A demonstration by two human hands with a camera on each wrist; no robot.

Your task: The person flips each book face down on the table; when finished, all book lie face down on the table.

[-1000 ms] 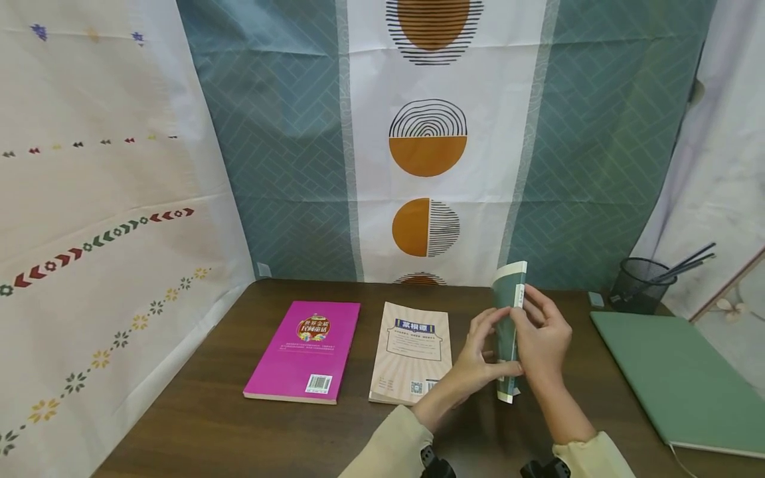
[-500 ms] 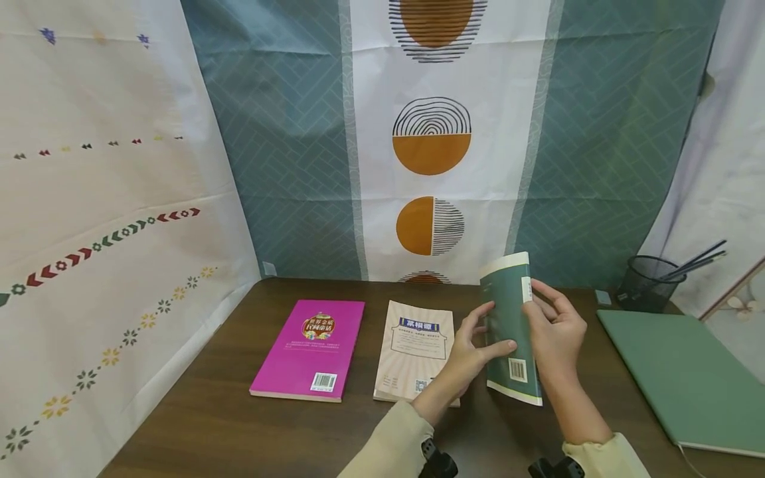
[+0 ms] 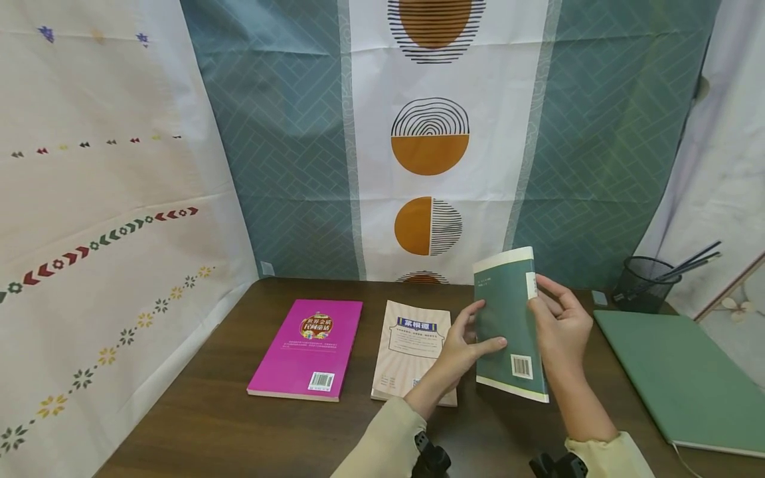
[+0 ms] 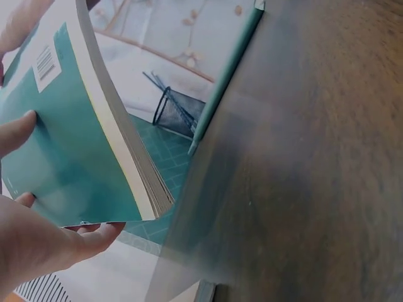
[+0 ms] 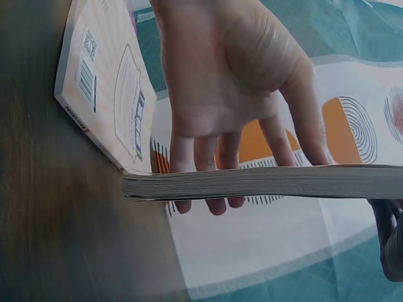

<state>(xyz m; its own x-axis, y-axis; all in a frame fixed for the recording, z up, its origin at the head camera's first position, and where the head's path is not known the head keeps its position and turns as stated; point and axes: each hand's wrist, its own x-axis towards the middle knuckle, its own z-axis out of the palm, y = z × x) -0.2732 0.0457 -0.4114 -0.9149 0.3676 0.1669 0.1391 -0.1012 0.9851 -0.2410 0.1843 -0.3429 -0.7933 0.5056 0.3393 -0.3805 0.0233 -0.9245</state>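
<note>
On the brown surface [image 3: 197, 411], a magenta book [image 3: 307, 348] with a barcode lies at 9 o'clock of a beige book [image 3: 409, 345] bearing Chinese writing. Both hands grip a raised teal book [image 3: 508, 318], barcode showing: left hand [image 3: 460, 348] with fingers spread, right hand [image 3: 562, 328] pinching its edge.
</note>
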